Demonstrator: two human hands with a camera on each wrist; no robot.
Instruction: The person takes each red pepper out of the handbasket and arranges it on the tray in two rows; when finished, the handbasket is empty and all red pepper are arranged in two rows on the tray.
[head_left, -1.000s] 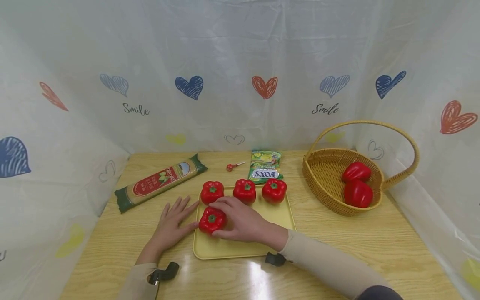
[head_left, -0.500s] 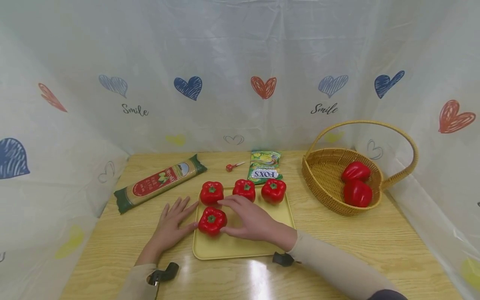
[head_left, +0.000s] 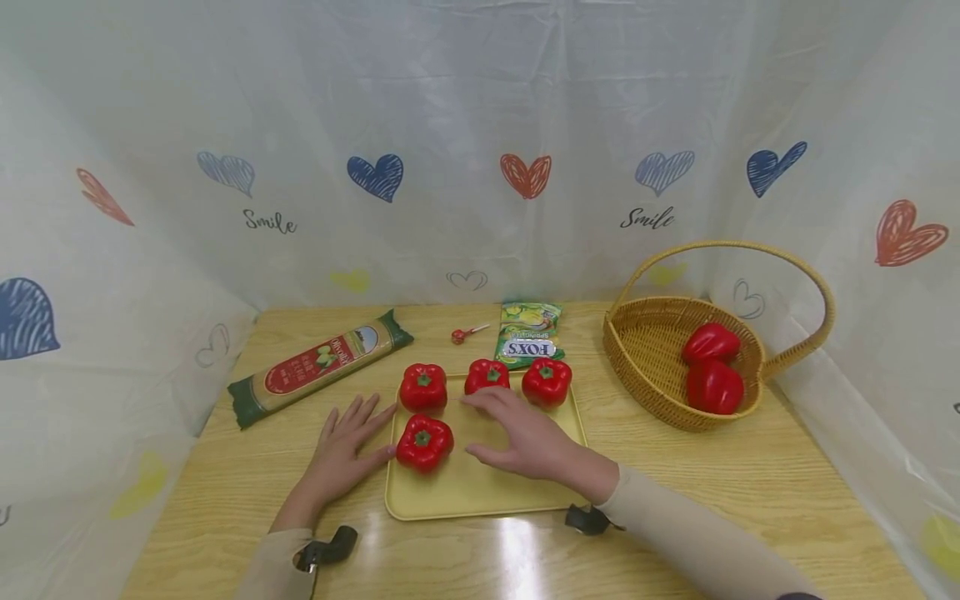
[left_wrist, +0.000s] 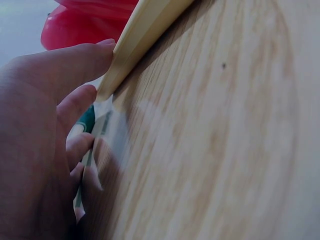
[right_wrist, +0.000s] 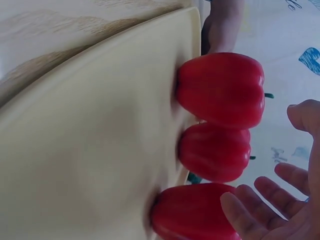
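Four is avoided here: several red bell peppers stand on a yellow tray [head_left: 480,496], stems up. The front left bell pepper [head_left: 424,443] is nearest to both hands. Behind it are the back left pepper [head_left: 423,388], the back middle pepper [head_left: 486,377] and the back right pepper [head_left: 547,382]. My left hand [head_left: 341,454] lies with spread fingers on the table, its fingertips touching the tray's left rim [left_wrist: 120,62]. Over the tray, my right hand [head_left: 528,433] holds nothing, its fingers relaxed and apart from the front pepper, partly covering the back middle one.
A wicker basket [head_left: 637,379] with a tall handle stands at the right, holding two red peppers [head_left: 715,387]. Along the back lie a green-ended pasta packet [head_left: 318,367], a lollipop [head_left: 460,335] and a green FOX'S sweet bag [head_left: 529,333]. Printed plastic sheeting encloses the table.
My right hand has let go of the front left pepper and moved away to the right. That pepper stays on the tray, and my left hand has kept its place.
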